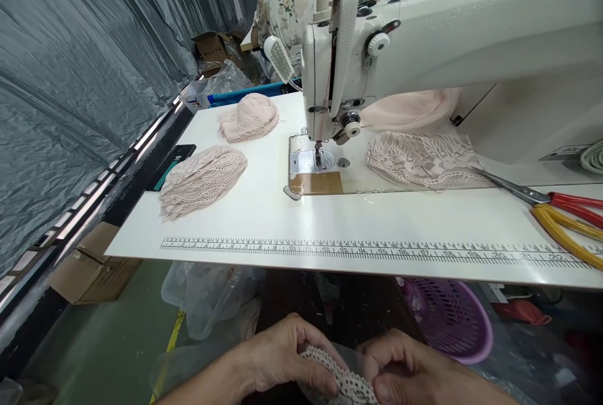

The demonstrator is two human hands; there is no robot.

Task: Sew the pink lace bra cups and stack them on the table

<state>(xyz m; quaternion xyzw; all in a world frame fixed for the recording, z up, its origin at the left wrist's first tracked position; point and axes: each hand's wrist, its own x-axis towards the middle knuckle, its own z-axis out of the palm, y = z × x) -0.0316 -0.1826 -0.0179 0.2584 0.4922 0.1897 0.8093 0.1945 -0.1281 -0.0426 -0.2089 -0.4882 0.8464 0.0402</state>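
At the bottom of the view, below the table's front edge, my left hand (282,355) and my right hand (405,370) pinch a small piece of pale lace fabric (336,377) between them. On the white table (264,210) lie two stacks of pink lace pieces, one near the left edge (202,179) and one farther back (249,117). Another lace piece (424,160) rests under the arm of the white sewing machine (424,34), right of its needle plate (315,163).
Red and yellow handled scissors (560,210) lie at the table's right. A ruler strip (367,251) runs along the front edge. A purple basket (447,317) and plastic bags sit under the table, cardboard boxes to the left. Another person sits behind the machine.
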